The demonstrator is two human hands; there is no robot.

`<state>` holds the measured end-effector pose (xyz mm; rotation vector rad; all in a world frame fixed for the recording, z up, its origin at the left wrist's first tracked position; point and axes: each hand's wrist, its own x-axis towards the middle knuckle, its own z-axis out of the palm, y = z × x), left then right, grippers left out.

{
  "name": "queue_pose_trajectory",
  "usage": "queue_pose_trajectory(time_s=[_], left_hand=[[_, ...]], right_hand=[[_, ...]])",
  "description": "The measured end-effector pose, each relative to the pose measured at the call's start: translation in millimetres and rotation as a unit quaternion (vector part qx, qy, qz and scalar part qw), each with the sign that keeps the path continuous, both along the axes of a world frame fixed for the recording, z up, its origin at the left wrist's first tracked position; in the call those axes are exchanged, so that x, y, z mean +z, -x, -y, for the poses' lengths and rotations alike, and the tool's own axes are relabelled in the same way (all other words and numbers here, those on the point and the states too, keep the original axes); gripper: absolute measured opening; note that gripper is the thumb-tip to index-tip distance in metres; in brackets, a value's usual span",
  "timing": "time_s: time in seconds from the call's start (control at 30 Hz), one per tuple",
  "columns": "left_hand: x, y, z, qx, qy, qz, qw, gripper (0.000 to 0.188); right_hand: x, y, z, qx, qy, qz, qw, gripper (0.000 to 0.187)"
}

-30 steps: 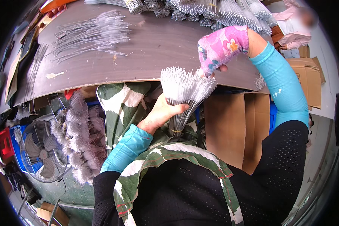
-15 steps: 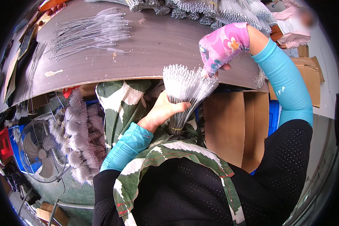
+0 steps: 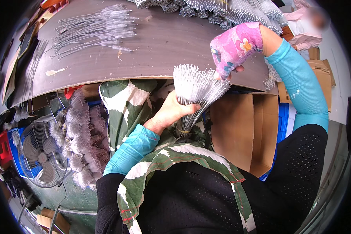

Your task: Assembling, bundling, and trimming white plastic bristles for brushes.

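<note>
My bare left hand (image 3: 173, 109) is wrapped round a bundle of thin wire brushes (image 3: 195, 87), white bristle ends up and fanned out. A yellowish band (image 3: 182, 131) circles the wire stems low down. My right hand (image 3: 234, 50), in a pink flowered glove with bare fingertips, pinches at the bristle tips on the bundle's right side. Whether it grips one brush or several is hidden behind the fingers. On the table to the left lies a loose spread of similar brushes (image 3: 99, 29).
Large stacks of bundled brushes (image 3: 222, 11) line the table's far edge. Below the table edge stand an open cardboard box (image 3: 232, 132), a floor fan (image 3: 43, 156) and hanging brush bundles (image 3: 82, 136). Another person in pink sleeves (image 3: 302, 39) is at the far right.
Both hands and the bundle have shifted slightly to the right. My right hand stays at the bristle tips, and the left keeps its hold.
</note>
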<state>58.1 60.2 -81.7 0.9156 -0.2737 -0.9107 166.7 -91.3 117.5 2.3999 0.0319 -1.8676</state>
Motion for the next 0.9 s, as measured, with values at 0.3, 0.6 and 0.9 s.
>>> queue_pose_trajectory(time_s=[0.3, 0.6, 0.9], left_hand=[[2, 1, 0, -0.014, 0.013, -0.009, 1.000, 0.048], [-9, -1, 0, 0.010, 0.026, -0.017, 0.999, 0.046], [-7, 4, 1, 0.011, 0.009, -0.009, 1.000, 0.046]], right_hand=[[1, 6, 4, 0.005, -0.025, 0.014, 1.000, 0.032], [11, 27, 31, -0.166, -0.104, 0.088, 0.977, 0.027], [-7, 38, 44, -0.211, -0.127, 0.055, 0.968, 0.021]])
